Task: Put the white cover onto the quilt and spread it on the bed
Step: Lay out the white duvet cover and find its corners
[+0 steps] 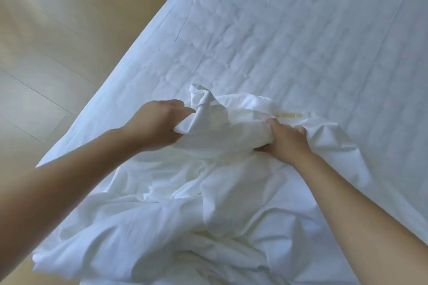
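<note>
The left grip [159, 122] is closed on a bunched corner of the cover [196, 203]; the right grip [284, 139] clamps the same edge just beside a yellow label [289, 114]. The cover lies crumpled on the near part of the bed [301, 30] (whether the quilt is inside, I cannot tell). To do this well, I think, hold firmly and draw the edge straight.

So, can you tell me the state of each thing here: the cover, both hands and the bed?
white cover, crumpled in a heap on the near part of the bed, not spread.
left hand, grips a bunched fold of the cover.
right hand, grips the cover beside the yellow lettering.
bed, its white surface lies flat, lightly creased.
</note>
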### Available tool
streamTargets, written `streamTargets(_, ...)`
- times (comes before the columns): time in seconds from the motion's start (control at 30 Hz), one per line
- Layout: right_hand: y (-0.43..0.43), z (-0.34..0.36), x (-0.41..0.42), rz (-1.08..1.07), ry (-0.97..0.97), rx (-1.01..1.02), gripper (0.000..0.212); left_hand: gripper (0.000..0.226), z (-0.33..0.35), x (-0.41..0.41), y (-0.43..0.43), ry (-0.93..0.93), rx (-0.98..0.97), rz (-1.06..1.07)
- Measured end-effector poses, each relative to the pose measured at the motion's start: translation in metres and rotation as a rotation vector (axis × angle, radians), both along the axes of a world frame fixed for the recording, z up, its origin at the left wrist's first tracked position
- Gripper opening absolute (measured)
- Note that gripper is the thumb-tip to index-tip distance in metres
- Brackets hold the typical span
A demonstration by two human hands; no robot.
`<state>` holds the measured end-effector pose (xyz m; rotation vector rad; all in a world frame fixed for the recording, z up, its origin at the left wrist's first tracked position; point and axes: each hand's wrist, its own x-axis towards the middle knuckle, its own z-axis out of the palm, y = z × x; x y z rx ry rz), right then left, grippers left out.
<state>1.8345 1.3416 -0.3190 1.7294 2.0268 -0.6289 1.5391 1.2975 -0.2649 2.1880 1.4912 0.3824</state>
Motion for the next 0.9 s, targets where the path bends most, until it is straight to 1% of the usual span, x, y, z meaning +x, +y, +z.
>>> streamTargets(0.03, 0.006, 0.006, -0.006, -0.026, 0.038, 0.079, 0.057, 0.028, 0.003, -0.006, 0.011, 0.054, 0.055, -0.039)
streamTargets(0.07, 0.013, 0.015, -0.012, -0.072, 0.092, 0.168, 0.037, 0.037, 0.005, -0.016, 0.023, 0.105, 0.097, -0.051)
streamTargets(0.1, 0.024, 0.027, -0.019, -0.116, 0.156, 0.272, 0.022, 0.039, 0.009, -0.025, 0.038, 0.146, 0.122, -0.029)
streamTargets(0.13, 0.038, 0.043, -0.026, -0.150, 0.212, 0.378, 0.012, 0.035, 0.015, -0.035, 0.054, 0.178, 0.133, 0.016)
streamTargets(0.17, 0.053, 0.062, -0.034, -0.170, 0.254, 0.474, 0.008, 0.027, 0.021, -0.043, 0.072, 0.220, 0.140, 0.077)
streamTargets(0.2, 0.071, 0.084, -0.044, -0.184, 0.286, 0.555, 0.011, 0.020, 0.027, -0.050, 0.092, 0.245, 0.161, 0.135)
streamTargets(0.27, 0.111, 0.125, -0.063, -0.209, 0.326, 0.685, 0.014, 0.021, 0.048, -0.058, 0.136, 0.240, 0.228, 0.221)
streamTargets(0.33, 0.157, 0.170, -0.083, -0.238, 0.365, 0.809, 0.013, 0.020, 0.075, -0.061, 0.178, 0.173, 0.333, 0.366)
streamTargets(0.37, 0.181, 0.190, -0.092, -0.258, 0.394, 0.889, 0.013, 0.025, 0.089, -0.061, 0.200, 0.132, 0.361, 0.478)
streamTargets(0.4, 0.205, 0.208, -0.101, -0.282, 0.439, 0.967, 0.013, 0.035, 0.102, -0.061, 0.222, 0.061, 0.343, 0.599)
streamTargets(0.47, 0.249, 0.227, -0.123, -0.311, 0.536, 1.072, 0.015, 0.064, 0.120, -0.060, 0.259, -0.221, 0.197, 0.784)
streamTargets(0.5, 0.265, 0.225, -0.134, -0.311, 0.518, 1.040, 0.020, 0.080, 0.121, -0.061, 0.272, -0.294, 0.107, 0.829)
streamTargets(0.53, 0.275, 0.215, -0.144, -0.287, 0.434, 0.941, 0.037, 0.094, 0.115, -0.062, 0.281, -0.272, 0.026, 0.851)
streamTargets(0.57, 0.279, 0.195, -0.151, -0.241, 0.324, 0.798, 0.061, 0.103, 0.102, -0.063, 0.283, -0.212, -0.037, 0.867)
streamTargets(0.6, 0.276, 0.171, -0.155, -0.194, 0.244, 0.647, 0.080, 0.106, 0.084, -0.064, 0.280, -0.153, -0.073, 0.884)
streamTargets(0.63, 0.265, 0.143, -0.155, -0.164, 0.191, 0.519, 0.090, 0.105, 0.063, -0.063, 0.273, -0.100, -0.103, 0.896)
streamTargets(0.7, 0.227, 0.080, -0.144, -0.139, 0.132, 0.289, 0.093, 0.096, 0.012, -0.055, 0.244, -0.002, -0.199, 0.851)
streamTargets(0.77, 0.180, 0.021, -0.126, -0.156, 0.085, 0.083, 0.085, 0.090, -0.039, -0.036, 0.201, 0.068, -0.383, 0.729)
streamTargets(0.8, 0.156, -0.002, -0.118, -0.195, 0.080, 0.021, 0.079, 0.087, -0.061, -0.023, 0.178, 0.074, -0.487, 0.674)
streamTargets(0.87, 0.116, -0.027, -0.103, -0.253, 0.100, 0.024, 0.071, 0.079, -0.089, 0.004, 0.137, 0.036, -0.618, 0.638)
streamTargets(0.9, 0.103, -0.032, -0.099, -0.252, 0.123, 0.061, 0.068, 0.073, -0.096, 0.015, 0.122, -0.001, -0.624, 0.653)
